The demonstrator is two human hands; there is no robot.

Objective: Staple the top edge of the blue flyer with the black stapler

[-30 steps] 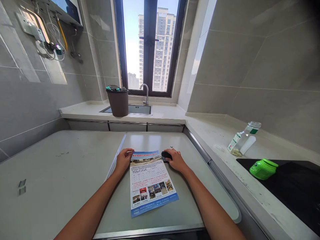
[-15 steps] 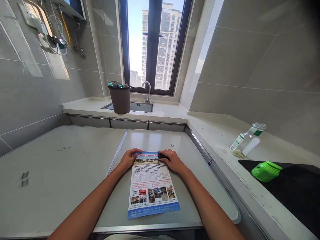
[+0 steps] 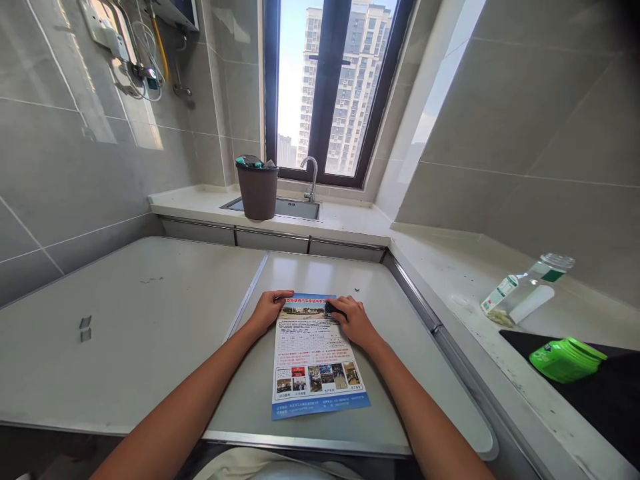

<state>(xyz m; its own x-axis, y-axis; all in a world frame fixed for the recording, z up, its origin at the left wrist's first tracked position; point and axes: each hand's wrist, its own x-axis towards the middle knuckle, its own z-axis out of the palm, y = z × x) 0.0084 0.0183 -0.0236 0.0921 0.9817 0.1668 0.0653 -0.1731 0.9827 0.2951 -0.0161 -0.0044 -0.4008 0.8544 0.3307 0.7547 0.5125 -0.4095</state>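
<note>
Paper (image 3: pixel 317 353) lies flat; your left hand (image 3: pixel 267 311), fingers nearly closed, pinches its corner, likely for steadiness; your right hand (image 3: pixel 356 321) curls its fingers around a black object (image 3: pixel 332 308).

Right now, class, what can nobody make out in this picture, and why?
All in the head view:
Black object: full shape, partly covered by the right hand.
Leaflet: smallest print, too small to read.
Bucket: lower contents, hidden by its wall.
Sink: one part, behind the bucket.
Black panel: right end, cut off by the picture's edge.
</note>
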